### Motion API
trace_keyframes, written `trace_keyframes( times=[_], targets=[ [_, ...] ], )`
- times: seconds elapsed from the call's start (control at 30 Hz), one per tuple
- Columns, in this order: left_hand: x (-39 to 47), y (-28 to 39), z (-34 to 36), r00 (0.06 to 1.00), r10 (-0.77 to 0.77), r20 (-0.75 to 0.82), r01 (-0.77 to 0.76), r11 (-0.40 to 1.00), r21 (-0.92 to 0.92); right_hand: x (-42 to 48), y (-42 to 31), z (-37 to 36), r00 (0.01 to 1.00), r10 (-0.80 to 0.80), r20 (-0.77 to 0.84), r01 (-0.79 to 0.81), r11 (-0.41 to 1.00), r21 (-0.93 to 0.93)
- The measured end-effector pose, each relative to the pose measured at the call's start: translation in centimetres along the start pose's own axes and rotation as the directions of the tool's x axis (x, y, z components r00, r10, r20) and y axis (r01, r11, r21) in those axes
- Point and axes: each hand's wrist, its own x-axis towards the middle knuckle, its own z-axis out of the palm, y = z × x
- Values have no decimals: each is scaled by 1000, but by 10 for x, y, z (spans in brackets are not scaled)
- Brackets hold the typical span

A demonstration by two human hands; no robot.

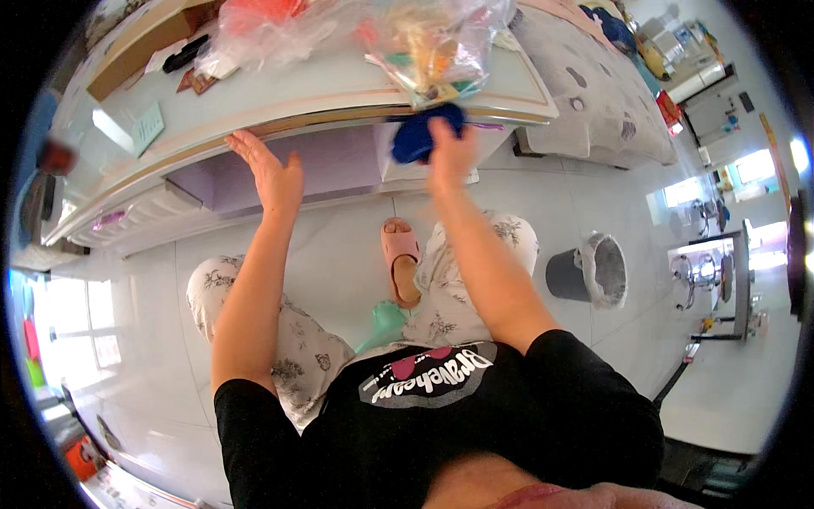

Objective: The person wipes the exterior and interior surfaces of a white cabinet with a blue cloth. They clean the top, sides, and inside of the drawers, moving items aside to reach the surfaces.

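My right hand point(453, 156) grips a dark blue cloth point(420, 137) by the front edge of a low white cabinet point(222, 108); the hand is slightly blurred. Whether the cloth touches the edge, I cannot tell. Further left, my left hand point(273, 172) holds nothing, its fingertips against the cabinet's front edge and the thumb apart. Below that edge is an open compartment with a lavender interior point(311, 162). Just beyond the blue cloth, a clear plastic bag point(439, 57) with colourful contents lies on the cabinet top and reaches its edge.
Also on the cabinet are another plastic bag point(267, 38), a cardboard box point(146, 44), a black object point(186, 53) and a pale green card point(148, 127). A lined grey bin point(566, 273) stands at right on the tiled floor. A bed with a grey patterned cover point(591, 95) is beyond.
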Motion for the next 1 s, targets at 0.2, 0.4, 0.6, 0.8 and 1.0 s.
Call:
trace_keyframes(
  times=[0.2,0.4,0.6,0.8,1.0],
  targets=[
    [-1,-2,-21,992,-35,125,48,994,-99,91,-17,-47,798,519,-307,-331,802,497],
    [-1,2,-32,979,-118,169,164,941,-295,36,-7,25,838,476,-268,-400,869,292],
    [-7,12,-47,922,-272,274,380,766,-518,-61,-6,103,923,381,59,-386,912,138],
    [-11,7,-51,955,-207,211,295,627,-721,-110,7,162,862,294,414,-190,943,-274],
    [-17,-23,-34,957,-273,-100,143,741,-656,-116,10,176,635,360,684,-504,864,13]
  ],
)
